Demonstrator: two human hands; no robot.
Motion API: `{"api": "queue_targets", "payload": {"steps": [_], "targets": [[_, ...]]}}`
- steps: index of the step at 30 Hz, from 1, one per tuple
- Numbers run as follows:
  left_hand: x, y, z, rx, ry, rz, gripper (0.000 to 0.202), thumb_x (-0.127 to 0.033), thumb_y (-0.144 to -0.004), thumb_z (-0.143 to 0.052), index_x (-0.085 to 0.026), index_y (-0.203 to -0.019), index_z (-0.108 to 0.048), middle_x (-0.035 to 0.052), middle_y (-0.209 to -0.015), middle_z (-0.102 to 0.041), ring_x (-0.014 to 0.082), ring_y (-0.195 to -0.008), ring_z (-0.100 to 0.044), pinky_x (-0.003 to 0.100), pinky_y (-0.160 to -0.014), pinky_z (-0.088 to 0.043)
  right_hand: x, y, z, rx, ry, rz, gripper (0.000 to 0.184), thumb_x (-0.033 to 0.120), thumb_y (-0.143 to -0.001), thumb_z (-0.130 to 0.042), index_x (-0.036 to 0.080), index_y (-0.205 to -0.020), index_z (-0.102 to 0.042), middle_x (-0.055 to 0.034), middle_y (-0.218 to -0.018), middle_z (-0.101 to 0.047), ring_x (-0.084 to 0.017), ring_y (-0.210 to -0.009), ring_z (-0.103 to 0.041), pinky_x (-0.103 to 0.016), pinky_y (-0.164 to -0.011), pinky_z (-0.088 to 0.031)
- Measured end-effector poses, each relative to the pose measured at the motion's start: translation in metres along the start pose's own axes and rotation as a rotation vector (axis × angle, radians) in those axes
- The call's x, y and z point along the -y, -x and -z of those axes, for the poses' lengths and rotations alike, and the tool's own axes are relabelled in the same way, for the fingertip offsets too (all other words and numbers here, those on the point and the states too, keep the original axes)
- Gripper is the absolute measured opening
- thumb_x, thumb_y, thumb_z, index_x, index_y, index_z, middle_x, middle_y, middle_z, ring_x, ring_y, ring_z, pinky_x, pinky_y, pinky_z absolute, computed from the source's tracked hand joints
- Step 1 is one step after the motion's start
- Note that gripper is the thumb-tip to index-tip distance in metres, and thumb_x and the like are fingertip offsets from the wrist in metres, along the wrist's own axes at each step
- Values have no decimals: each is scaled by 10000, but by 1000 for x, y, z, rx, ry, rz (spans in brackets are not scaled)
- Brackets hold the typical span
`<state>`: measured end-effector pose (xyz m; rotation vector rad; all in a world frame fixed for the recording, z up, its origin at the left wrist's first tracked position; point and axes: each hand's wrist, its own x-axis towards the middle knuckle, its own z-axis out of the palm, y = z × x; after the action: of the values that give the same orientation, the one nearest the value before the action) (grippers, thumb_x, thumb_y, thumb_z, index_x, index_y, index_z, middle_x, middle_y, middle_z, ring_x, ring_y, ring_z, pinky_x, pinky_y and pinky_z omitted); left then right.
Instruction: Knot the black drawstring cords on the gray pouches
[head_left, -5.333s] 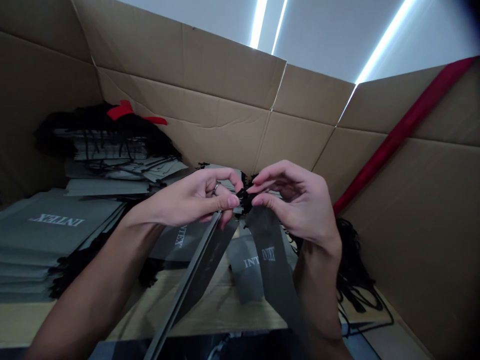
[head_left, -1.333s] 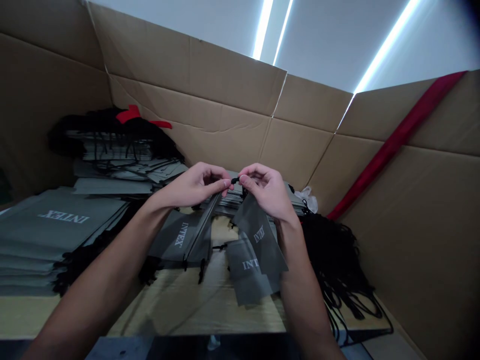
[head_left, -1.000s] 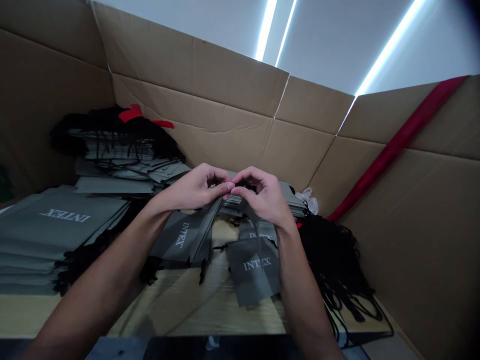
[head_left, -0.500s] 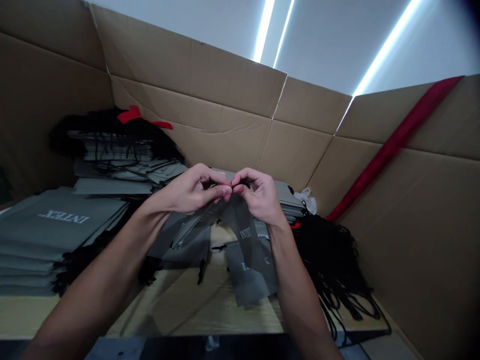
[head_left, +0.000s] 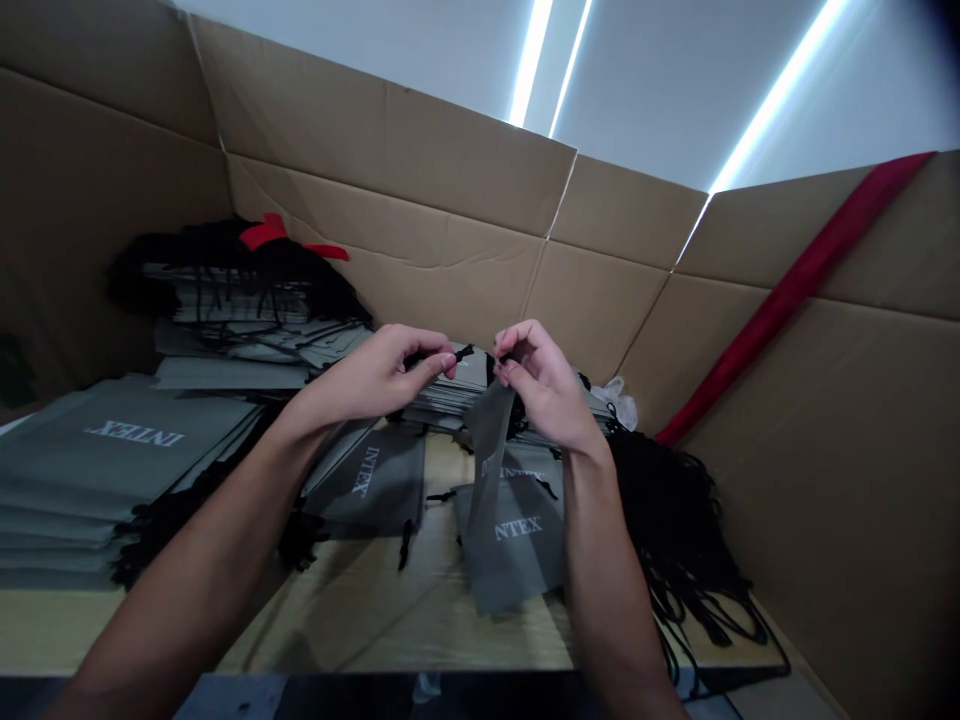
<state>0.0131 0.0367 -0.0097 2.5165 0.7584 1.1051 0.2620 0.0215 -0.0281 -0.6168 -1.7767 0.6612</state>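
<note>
My left hand (head_left: 390, 370) is closed, pinching a short black cord (head_left: 466, 353) whose knotted end sticks out past the thumb. My right hand (head_left: 544, 380) is closed in a pinch at the dark top of a grey drawstring pouch (head_left: 491, 440), which hangs down edge-on with part of its white lettering showing. A gap separates the two hands. Under the hanging pouch lie grey INTEX pouches (head_left: 514, 560) on the table. Another INTEX pouch (head_left: 382, 490) with black cord ends lies below my left hand.
Stacked INTEX pouches (head_left: 127, 470) stand at the left, with a taller pile (head_left: 232, 290) behind. More pouches (head_left: 442, 400) are stacked at the back. Black cords (head_left: 675, 510) heap at the right over the table (head_left: 360, 620). Cardboard walls (head_left: 420, 230) enclose the area; a red strap (head_left: 765, 310) crosses the right one.
My hands, fingertips together before, have moved apart. My right hand went right with the pouch, and the black cord end now shows at my left fingertips.
</note>
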Motion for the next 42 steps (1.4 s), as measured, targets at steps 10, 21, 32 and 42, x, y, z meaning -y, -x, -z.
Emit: {"api": "queue_targets", "payload": {"steps": [10, 21, 32, 42], "targets": [[-3, 2, -7, -85, -279, -76, 325, -312, -1088, -522, -174, -910, -756, 24, -772, -721, 163, -666, -582, 297, -675, -399, 9, 4, -12, -174, 84, 51, 222, 148, -924, -744, 270, -1021, -587, 2, -980, -752, -181, -879, -811, -354, -826, -682], [-2, -3, -24, -35, -611, -125, 245, -106, -1019, -496, -177, -907, -702, 112, -858, -712, 280, -847, -623, 386, -777, -447, 15, 9, -13, -143, 488, 132, 234, 112, -990, -695, 285, -1108, -590, -37, -1045, -804, -250, -1002, -837, -411, -915, -657], [-7, -4, -27, 101, -828, -90, 261, -42, -914, -538, -162, -1021, -744, 131, -977, -769, 345, -1000, -648, 460, -882, -485, 11, 9, -18, -112, 665, 164, 211, 80, -989, -645, 255, -1089, -583, -65, -1040, -803, -241, -993, -830, -355, -872, -627], [-16, 4, -18, -77, -421, -157, 109, -174, -991, -588, -183, -965, -693, 62, -892, -675, 245, -866, -610, 372, -765, -458, 25, 10, 4, -147, 592, 103, 181, 104, -998, -621, 226, -1125, -661, -65, -1075, -818, -240, -1032, -818, -364, -922, -624]]}}
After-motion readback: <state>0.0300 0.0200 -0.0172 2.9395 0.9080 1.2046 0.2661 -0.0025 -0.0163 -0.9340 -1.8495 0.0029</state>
